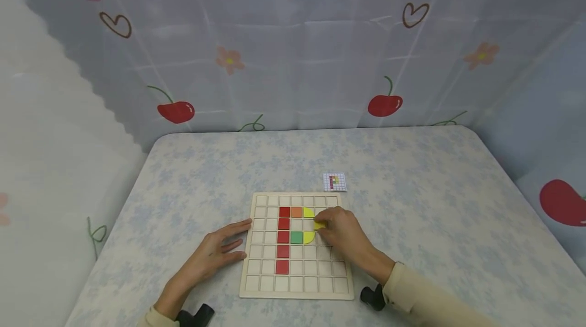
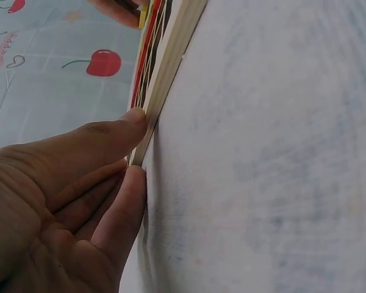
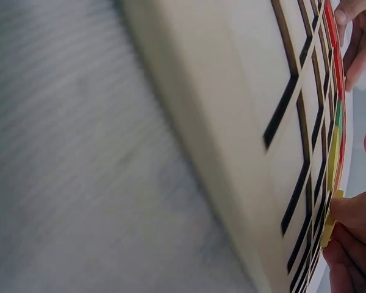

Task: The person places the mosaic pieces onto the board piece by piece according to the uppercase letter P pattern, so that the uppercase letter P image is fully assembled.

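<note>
A wooden grid board point(image 1: 296, 295) lies on the table, divided into square cells. Red tiles point(image 1: 283, 251) form a column on it, with an orange tile point(image 1: 296, 212) and a green tile point(image 1: 296, 237) to their right. Two yellow tiles with a rounded corner, an upper one point(image 1: 309, 212) and a lower one point(image 1: 309, 237), sit beside those. Between thumb and fingers, my right hand point(image 1: 345, 233) pinches another yellow tile point(image 3: 330, 226) at the board, right of the rounded pair. My left hand point(image 1: 212, 250) touches the board's left edge with extended fingertips point(image 2: 134, 119).
Behind the board's upper right lies a small pattern card point(image 1: 334, 182) with a coloured grid figure. The table point(image 1: 206, 174) wears a pale blue flowered cover. A printed curtain point(image 1: 293, 62) hangs along its far side.
</note>
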`<move>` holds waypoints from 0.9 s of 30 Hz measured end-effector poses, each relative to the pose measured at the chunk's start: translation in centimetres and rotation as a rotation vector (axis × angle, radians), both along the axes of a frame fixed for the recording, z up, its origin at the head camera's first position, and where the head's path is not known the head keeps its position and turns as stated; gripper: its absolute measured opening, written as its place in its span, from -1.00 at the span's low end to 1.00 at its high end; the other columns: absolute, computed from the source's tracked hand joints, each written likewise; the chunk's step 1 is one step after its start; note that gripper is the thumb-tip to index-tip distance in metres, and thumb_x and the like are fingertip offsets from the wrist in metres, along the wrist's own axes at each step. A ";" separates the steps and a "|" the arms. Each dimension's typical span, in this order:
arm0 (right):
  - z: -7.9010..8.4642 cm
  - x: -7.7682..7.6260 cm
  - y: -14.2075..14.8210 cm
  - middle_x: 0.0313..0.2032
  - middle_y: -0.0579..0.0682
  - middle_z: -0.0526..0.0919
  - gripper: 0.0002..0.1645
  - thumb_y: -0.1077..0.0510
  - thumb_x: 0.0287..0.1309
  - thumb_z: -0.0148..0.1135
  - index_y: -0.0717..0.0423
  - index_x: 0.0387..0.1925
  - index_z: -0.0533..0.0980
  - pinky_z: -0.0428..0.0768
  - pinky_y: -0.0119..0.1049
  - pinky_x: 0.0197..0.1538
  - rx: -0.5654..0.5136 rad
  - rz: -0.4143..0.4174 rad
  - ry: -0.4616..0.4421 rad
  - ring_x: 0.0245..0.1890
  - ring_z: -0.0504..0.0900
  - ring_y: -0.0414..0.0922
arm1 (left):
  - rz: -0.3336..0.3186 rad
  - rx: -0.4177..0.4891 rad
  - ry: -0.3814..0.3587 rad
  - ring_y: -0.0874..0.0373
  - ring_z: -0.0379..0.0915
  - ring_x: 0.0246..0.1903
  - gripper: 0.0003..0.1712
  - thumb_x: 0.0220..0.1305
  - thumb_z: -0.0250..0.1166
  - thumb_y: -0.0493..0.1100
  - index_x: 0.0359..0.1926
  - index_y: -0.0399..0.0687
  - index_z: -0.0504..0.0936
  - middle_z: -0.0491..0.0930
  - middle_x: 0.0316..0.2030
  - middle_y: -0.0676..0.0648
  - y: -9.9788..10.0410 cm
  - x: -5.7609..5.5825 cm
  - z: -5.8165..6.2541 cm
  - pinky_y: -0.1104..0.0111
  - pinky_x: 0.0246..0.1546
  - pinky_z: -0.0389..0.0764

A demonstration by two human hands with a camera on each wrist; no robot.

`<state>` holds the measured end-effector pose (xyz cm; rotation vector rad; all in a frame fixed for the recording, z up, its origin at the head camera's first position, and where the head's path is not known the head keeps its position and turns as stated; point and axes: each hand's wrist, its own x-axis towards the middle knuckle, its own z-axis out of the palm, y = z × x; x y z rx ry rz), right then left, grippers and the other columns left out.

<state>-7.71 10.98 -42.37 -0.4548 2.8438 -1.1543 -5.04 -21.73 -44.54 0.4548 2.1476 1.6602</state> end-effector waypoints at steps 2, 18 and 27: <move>0.0 -0.1 -0.4 -0.17 0.03 0.72 -0.73 0.46 -0.02 0.40 0.24 -0.21 0.72 0.69 -0.12 -0.03 -0.010 0.025 0.016 -0.05 0.63 -0.01 | 0.004 0.000 -0.007 -0.15 0.05 0.42 -0.24 0.23 0.37 -0.34 0.41 -0.30 0.29 0.10 0.47 -0.22 0.1 -0.1 0.0 0.34 0.29 0.44; -0.4 -0.6 -1.5 -0.20 0.02 0.74 -0.72 0.48 -0.01 0.34 0.20 -0.24 0.73 0.69 -0.12 0.01 0.022 0.080 0.069 -0.06 0.64 -0.03 | 0.010 -0.013 -0.022 -0.17 0.04 0.43 -0.24 0.24 0.37 -0.34 0.42 -0.29 0.29 0.10 0.47 -0.21 0.2 -0.2 0.0 0.36 0.29 0.44; -0.4 -0.6 -1.7 -0.18 0.02 0.74 -0.73 0.46 0.01 0.34 0.21 -0.21 0.73 0.69 -0.11 0.03 0.029 0.081 0.056 -0.06 0.64 -0.04 | 0.012 -0.010 -0.026 -0.18 0.03 0.43 -0.24 0.23 0.37 -0.35 0.42 -0.29 0.29 0.10 0.47 -0.22 0.2 -0.1 -0.1 0.36 0.29 0.44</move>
